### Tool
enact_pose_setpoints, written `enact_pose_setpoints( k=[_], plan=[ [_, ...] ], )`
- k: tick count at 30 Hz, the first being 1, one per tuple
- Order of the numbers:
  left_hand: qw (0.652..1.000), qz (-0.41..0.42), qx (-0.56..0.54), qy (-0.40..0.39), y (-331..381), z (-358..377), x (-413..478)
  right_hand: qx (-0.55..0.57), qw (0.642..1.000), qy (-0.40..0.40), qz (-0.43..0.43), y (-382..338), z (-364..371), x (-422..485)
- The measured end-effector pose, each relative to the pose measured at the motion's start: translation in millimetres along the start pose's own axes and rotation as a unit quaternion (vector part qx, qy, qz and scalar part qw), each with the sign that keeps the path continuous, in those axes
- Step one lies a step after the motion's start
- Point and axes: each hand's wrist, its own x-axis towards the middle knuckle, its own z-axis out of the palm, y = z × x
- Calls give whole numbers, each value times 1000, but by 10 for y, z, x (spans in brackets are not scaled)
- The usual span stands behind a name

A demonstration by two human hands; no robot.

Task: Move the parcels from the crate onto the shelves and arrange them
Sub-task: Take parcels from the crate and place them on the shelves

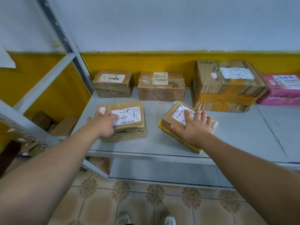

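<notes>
Left hand (103,124) flat on taped parcel (134,125); right hand (193,127) splayed on skewed parcel (172,118). Its corner nears shelf (243,135) lip; a backward drag could tip it off.

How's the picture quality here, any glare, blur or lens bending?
Head view: wide-angle bending makes the shelf post lean; light is soft and even, with faint shadows; there is a mild sheen on the taped middle box; the fine label print by the left hand and right hand is too soft to read.
</notes>
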Motion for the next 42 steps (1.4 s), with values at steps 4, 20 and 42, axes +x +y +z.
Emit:
enact_pose_setpoints(
  k=[4,20,42],
  plan=[
    [999,51,0,-18,61,146,7,-1,1000,5,-16,-254,45,32],
    [993,82,44,70,-884,212,414,-32,999,8,-28,-680,106,97],
    [995,75,39,61,-831,356,3,-83,996,-18,-28,-752,21,64]
  ],
)
